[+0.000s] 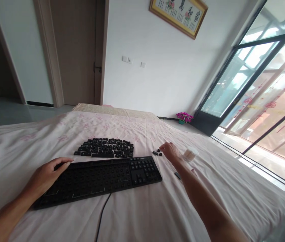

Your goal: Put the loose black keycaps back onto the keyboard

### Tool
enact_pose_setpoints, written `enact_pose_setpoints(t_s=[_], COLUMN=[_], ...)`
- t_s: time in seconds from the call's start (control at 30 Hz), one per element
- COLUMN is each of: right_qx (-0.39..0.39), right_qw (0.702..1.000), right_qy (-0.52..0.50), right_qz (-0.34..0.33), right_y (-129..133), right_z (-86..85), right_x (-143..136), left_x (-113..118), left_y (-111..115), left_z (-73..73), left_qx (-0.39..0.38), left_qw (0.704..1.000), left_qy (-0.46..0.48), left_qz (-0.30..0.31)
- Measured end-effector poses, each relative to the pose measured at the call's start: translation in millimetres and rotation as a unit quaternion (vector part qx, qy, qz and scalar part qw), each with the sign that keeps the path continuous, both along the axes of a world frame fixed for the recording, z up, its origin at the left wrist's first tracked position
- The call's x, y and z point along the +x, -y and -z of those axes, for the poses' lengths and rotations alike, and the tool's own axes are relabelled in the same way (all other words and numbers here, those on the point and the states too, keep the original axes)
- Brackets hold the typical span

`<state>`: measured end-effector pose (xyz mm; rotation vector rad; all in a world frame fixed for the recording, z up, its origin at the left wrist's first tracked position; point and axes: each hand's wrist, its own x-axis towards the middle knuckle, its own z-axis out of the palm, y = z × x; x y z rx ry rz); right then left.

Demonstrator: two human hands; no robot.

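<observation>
A black keyboard (94,178) lies on the bed, most of its left and middle part stripped of keycaps, with keys still on the number pad at its right end. My left hand (48,174) is at its far left edge, thumb and fingers closed against the frame. Beyond the keyboard, loose black keycaps (107,148) are laid out in rows. To the right, my right hand (169,151) reaches down with its fingertips together at a small black keycap (158,150). A longer loose keycap (155,153) and another small one (160,154) lie beside it.
A clear round tub (191,154) with pale sticks stands right of my right hand. A small dark strip (177,175) lies near my right forearm. The keyboard's cable (103,211) runs toward me over the wrinkled floral bedsheet (137,215).
</observation>
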<state>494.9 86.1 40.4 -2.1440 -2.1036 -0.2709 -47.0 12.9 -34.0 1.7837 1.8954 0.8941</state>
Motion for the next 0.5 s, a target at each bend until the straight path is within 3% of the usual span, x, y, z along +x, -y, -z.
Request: enact_pose_setpoints(t_s=[0.23,0.5], right_qx=[-0.053,-0.072], right_qw=[0.997,0.993], right_qy=[0.061,0.093], right_qz=[-0.003,-0.013], right_y=[-26,-35], right_z=[7.6,10.1], right_x=[-6,-10], left_x=[0,3], left_y=[0,5], left_z=[0.4,-5.8], left_qx=[0.009,-0.013], left_qw=[1.000,1.000], left_qy=[0.004,0.005], left_qz=[0.000,-0.003])
